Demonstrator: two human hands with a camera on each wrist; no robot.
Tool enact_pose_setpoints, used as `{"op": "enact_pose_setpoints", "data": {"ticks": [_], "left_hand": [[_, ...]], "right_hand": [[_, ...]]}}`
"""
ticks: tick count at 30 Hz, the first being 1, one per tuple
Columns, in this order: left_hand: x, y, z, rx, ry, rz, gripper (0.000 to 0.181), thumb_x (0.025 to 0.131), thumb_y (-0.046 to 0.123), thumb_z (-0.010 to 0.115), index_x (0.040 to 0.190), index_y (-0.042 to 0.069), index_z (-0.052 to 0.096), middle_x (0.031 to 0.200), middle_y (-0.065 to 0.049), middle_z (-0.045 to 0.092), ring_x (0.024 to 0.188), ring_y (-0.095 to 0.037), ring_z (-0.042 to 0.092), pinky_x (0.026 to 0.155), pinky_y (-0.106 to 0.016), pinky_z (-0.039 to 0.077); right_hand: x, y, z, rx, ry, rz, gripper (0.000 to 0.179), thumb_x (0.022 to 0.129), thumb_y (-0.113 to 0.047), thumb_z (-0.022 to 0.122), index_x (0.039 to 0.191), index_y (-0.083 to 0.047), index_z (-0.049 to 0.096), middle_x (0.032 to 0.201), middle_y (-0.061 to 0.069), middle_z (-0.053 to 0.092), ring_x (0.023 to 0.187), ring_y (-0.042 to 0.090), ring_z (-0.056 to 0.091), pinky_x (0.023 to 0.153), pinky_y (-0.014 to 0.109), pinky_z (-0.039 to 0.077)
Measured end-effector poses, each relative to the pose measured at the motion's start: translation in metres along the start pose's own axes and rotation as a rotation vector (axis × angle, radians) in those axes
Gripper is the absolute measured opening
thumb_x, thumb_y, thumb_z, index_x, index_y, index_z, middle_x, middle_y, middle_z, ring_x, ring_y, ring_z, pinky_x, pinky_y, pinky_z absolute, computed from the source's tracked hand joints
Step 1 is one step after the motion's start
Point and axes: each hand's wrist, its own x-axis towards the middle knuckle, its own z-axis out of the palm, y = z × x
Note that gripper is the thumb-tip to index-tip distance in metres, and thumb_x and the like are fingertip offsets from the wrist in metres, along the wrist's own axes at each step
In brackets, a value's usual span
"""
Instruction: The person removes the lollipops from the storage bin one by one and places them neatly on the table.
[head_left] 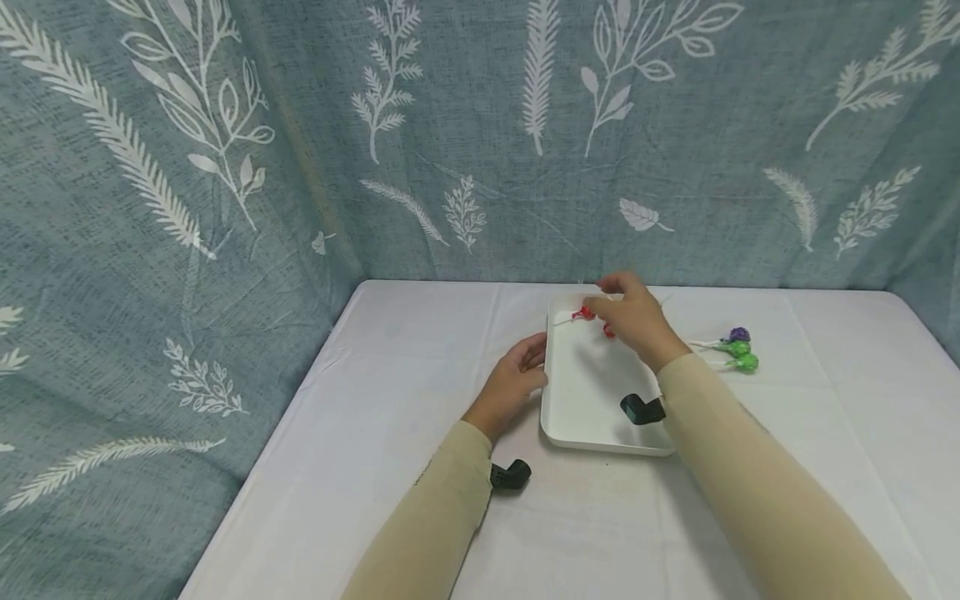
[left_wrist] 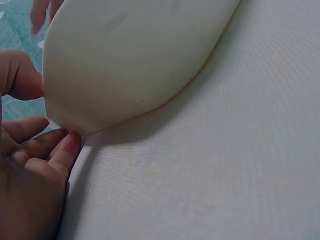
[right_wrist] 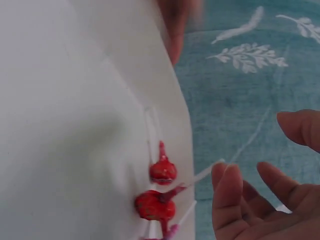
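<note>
A white tray [head_left: 592, 392] lies on the table with red lollipops at its far end; one red lollipop [head_left: 583, 313] shows left of my right hand. My right hand [head_left: 633, 321] is above that end, its thumb apart from its fingers. In the right wrist view a fingertip is at the end of the white stick of a red lollipop [right_wrist: 155, 205]; whether they touch I cannot tell. Another red lollipop [right_wrist: 163, 171] is beside it. My left hand [head_left: 513, 383] holds the tray's left side, thumb and curled fingertips against its edge in the left wrist view.
Right of the tray, a purple lollipop [head_left: 739, 335] and two green lollipops [head_left: 747, 363] lie on the white-covered table [head_left: 840, 433], sticks pointing left. A teal leaf-patterned curtain [head_left: 480, 125] hangs behind and at the left. Black wrist-worn devices [head_left: 512, 475] stick out by both sleeves.
</note>
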Motion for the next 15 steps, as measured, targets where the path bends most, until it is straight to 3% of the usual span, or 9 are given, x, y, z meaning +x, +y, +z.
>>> {"op": "enact_pose_setpoints", "data": {"ticks": [4, 10, 15], "left_hand": [[0.001, -0.001, -0.001, -0.008, -0.003, 0.000, 0.075, 0.092, 0.004, 0.062, 0.165, 0.006, 0.045, 0.161, -0.007, 0.055, 0.146, -0.023, 0.052, 0.121, -0.040, 0.041], [0.002, -0.003, -0.001, -0.016, -0.009, -0.002, 0.076, 0.090, 0.004, 0.062, 0.165, 0.006, 0.045, 0.161, -0.007, 0.054, 0.146, -0.022, 0.053, 0.121, -0.040, 0.042], [0.003, -0.003, -0.002, -0.012, -0.007, 0.012, 0.077, 0.089, 0.003, 0.060, 0.165, 0.005, 0.045, 0.162, -0.008, 0.054, 0.146, -0.022, 0.053, 0.120, -0.038, 0.043]], "right_hand": [[0.009, 0.009, 0.009, -0.031, 0.000, 0.023, 0.064, 0.106, -0.029, 0.067, 0.159, 0.001, 0.045, 0.163, 0.022, 0.044, 0.129, 0.038, 0.057, 0.108, 0.053, 0.052], [0.017, 0.036, 0.020, -0.193, -0.006, 0.038, 0.060, 0.106, -0.023, 0.069, 0.156, 0.004, 0.048, 0.149, 0.026, 0.052, 0.126, 0.039, 0.055, 0.115, 0.055, 0.046], [0.021, 0.052, 0.028, -0.386, 0.011, -0.057, 0.045, 0.102, -0.010, 0.066, 0.141, 0.011, 0.057, 0.120, 0.025, 0.056, 0.109, 0.038, 0.053, 0.099, 0.054, 0.049]]}}
